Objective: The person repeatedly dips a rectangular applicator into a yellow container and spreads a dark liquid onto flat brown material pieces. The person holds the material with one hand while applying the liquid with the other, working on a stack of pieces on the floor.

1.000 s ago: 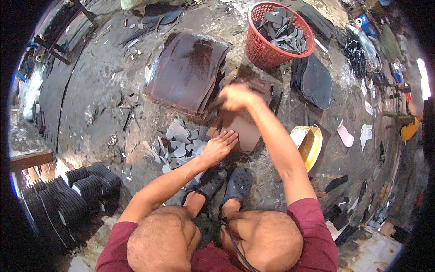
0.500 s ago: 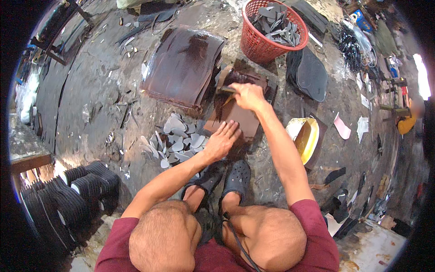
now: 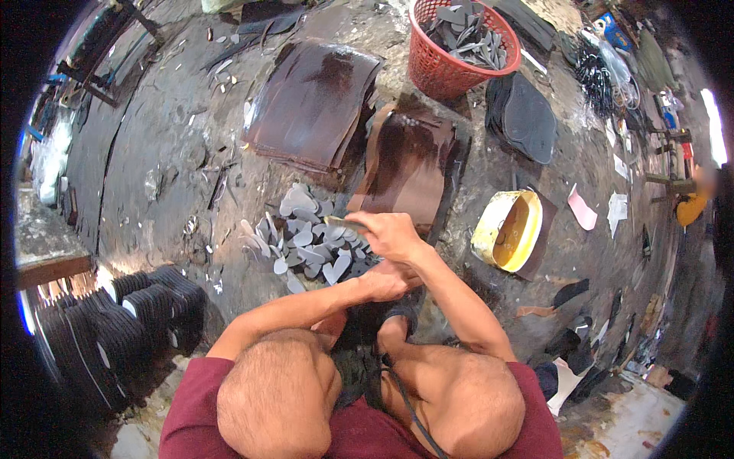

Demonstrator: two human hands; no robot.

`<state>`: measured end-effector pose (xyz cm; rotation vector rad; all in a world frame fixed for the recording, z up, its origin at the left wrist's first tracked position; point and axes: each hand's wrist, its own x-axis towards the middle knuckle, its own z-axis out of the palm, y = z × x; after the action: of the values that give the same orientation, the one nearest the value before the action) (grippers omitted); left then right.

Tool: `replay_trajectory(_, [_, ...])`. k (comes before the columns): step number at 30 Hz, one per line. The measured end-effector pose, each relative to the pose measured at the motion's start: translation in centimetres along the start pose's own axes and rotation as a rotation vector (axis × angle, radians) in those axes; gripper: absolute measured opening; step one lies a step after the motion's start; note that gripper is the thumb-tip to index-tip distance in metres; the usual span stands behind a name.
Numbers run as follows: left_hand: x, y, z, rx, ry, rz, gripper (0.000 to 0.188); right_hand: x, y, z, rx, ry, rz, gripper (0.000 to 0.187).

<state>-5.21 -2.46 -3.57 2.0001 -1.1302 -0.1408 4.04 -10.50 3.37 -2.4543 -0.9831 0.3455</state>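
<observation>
My right hand is closed round a thin, flat spreader, just off the near edge of a brown sheet. That sheet tops a small stack and is coated dark and glossy over its far part, paler at the near end. My left hand lies under the right wrist, close to my body, and its fingers are hidden. Left of the hands is a heap of grey cut-out pieces. To the right stands a yellow-white tub with amber liquid inside.
A larger stack of glossy brown sheets lies far left of the small one. Beyond stands a red basket of grey pieces, near a pile of dark sole-shaped sheets. Rows of black soles stand at lower left. Scraps litter the right side.
My right hand has drawn the spreader toward me and left, from the sheet's far part past its near edge. My left hand has come off the sheet, nearer my body. More of the sheet looks dark.
</observation>
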Motion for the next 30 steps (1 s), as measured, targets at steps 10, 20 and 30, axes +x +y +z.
replay_trajectory(10, [2.8,-6.4,-4.8,0.448,0.024,-0.330,0.061,3.9,9.9,-15.9,0.345,0.533,0.197,0.035])
replay_trajectory(20, [2.5,-5.3,-5.3,0.471,-0.080,-0.396,0.059,12.3,17.2,-10.0,-0.143,-0.014,0.420,0.045])
replay_trajectory(30, [3.1,-5.4,-5.4,0.390,-0.023,-0.359,0.056,3.2,20.8,-11.6,-0.137,-0.101,0.611,0.044])
